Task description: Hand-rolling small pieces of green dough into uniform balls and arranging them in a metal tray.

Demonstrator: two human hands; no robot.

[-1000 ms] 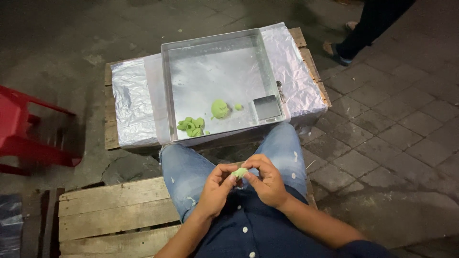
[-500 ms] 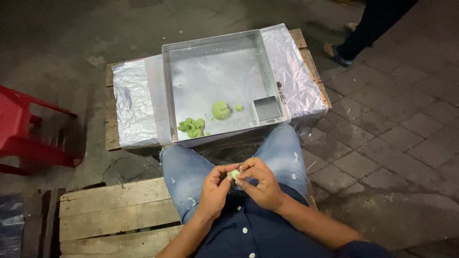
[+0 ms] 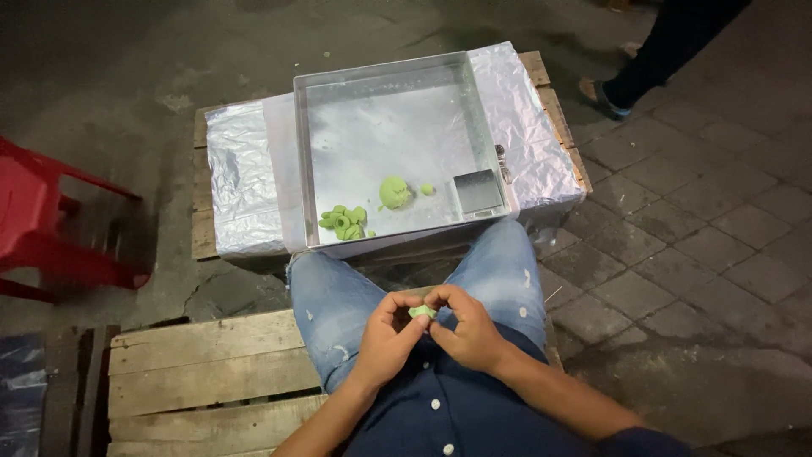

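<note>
Left hand (image 3: 385, 338) and right hand (image 3: 463, 328) are pinching together on a small pale-green dough piece (image 3: 421, 312), shaping it over the lap.

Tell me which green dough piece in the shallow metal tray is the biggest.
The rounded green dough lump near the tray's middle front. The tiny green bit beside it and the small shaped green pieces clustered at its left are smaller.

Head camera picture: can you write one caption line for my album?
Both hands, left hand and right hand, pinch a small green dough piece above a metal tray holding more green pieces.
</note>
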